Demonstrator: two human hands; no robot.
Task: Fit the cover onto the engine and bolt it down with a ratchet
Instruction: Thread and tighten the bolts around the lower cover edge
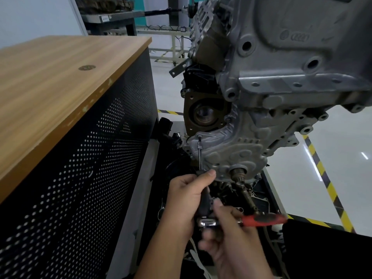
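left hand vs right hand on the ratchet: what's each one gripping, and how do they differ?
The left hand grips the black extension grip near the cover; the right hand holds the ratchet by its red handle.
The left hand sits higher and looks sharp; the right hand is lower, nearer the camera and motion-blurred.
Both curl round one tool, whose thin shaft reaches a bolt at the cover's upper edge.

1 head view, looking forward and down, close over hands, engine [261,97] ahead
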